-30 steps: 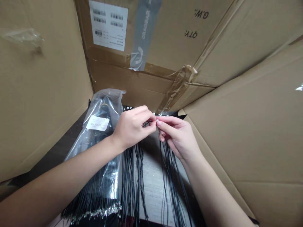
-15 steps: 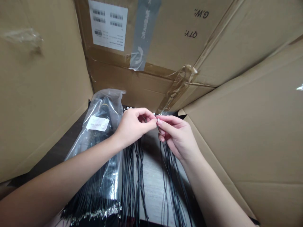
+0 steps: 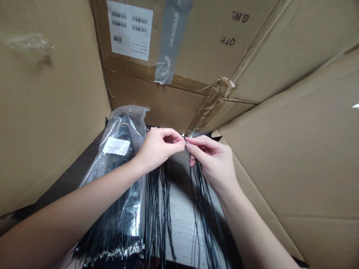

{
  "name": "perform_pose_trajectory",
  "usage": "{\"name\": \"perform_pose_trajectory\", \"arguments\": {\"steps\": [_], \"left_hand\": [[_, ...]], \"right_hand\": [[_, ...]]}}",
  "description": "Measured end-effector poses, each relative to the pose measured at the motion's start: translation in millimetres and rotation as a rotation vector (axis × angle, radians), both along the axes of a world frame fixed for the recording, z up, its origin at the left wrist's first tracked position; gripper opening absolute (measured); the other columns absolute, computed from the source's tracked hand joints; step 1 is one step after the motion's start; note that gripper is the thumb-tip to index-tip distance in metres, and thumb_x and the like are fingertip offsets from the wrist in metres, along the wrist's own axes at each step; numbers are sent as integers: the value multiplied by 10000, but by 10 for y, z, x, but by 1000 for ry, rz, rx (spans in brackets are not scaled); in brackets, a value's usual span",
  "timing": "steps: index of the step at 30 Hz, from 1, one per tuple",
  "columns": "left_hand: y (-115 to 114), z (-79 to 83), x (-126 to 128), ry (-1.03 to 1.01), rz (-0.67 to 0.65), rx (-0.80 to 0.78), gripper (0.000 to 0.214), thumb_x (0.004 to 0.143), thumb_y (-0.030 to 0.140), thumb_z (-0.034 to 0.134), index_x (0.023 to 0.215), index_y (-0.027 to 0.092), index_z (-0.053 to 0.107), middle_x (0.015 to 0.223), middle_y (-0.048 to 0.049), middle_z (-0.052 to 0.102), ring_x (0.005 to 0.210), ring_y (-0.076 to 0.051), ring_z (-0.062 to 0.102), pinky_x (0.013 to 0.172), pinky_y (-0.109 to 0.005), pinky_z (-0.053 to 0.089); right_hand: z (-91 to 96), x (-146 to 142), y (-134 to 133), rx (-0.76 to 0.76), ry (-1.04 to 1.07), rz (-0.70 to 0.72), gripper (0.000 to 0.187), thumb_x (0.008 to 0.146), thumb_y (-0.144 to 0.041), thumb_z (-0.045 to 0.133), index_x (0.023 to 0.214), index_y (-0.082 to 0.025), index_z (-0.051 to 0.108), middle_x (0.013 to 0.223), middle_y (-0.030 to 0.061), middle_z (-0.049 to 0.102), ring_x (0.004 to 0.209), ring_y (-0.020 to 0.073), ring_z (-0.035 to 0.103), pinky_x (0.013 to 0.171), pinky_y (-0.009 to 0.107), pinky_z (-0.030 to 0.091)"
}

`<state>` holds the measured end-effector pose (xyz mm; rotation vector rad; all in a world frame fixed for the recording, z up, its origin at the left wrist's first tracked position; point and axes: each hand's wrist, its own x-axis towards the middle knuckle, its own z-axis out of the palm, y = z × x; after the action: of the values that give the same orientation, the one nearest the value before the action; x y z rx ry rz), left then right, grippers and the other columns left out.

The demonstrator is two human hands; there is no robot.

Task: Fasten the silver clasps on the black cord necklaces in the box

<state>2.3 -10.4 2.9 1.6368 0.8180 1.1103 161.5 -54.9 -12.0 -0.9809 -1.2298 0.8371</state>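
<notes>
My left hand (image 3: 157, 149) and my right hand (image 3: 214, 162) meet fingertip to fingertip over a table. Both pinch the small metal end of a thin black cord (image 3: 186, 142) between thumb and forefinger. Two loose bunches of the same black cords hang down toward me, one bunch (image 3: 157, 209) under my left hand and one bunch (image 3: 204, 213) under my right. A clear plastic bag (image 3: 123, 149) with a white label lies beside my left wrist, stuffed with more black cords whose silvery clasps stick out at its near end.
Brown cardboard boxes close in the spot: one wall on the left (image 3: 47, 112), a taped box with a barcode label (image 3: 130, 30) at the back, and a slanting flap on the right (image 3: 294, 149). A pale strip of table (image 3: 181, 220) shows between the cord bunches.
The hands have stayed together at the cord's end. My left fingers have loosened and re-pinched, and my right hand has shifted slightly right and down. The view moved a little.
</notes>
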Motion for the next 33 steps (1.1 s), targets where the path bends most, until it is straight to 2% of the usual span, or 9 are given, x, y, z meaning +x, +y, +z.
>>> {"name": "perform_pose_trajectory", "arguments": {"steps": [9,15,25,28,33], "left_hand": [[16,-18,8,-19,-14,-25,87,697,210,697,669,127,694,617,8,606,591,-99,511,589,-235,406],[28,-27,-2,21,-27,-2,109,728,223,683,711,117,701,650,4,616,604,-94,506,591,-226,397],[13,-19,10,38,-57,-42,142,785,254,658,729,124,669,639,17,594,563,-87,503,580,-235,407],[12,-34,10,70,-35,19,139,792,251,659,742,125,688,661,7,624,588,-91,513,595,-235,410],[-4,-53,14,109,28,101,124,776,233,672,775,128,737,701,-15,681,638,-108,556,627,-237,435]], "right_hand": [[38,-16,-45,52,-142,-70,73,783,-243,799,844,-264,834,820,26,687,524,93,565,410,227,524],[19,2,-24,82,-191,-69,76,805,-251,778,862,-241,827,813,18,680,513,83,565,409,210,531],[12,-2,-2,36,-89,-14,83,786,-265,795,855,-227,822,846,23,675,519,83,582,398,204,531],[-16,6,16,-26,-15,3,127,765,-280,822,872,-213,811,739,8,664,483,84,558,390,201,522],[-80,12,54,-100,123,4,216,699,-305,873,855,-198,769,709,-1,664,476,87,527,368,202,498]]}}
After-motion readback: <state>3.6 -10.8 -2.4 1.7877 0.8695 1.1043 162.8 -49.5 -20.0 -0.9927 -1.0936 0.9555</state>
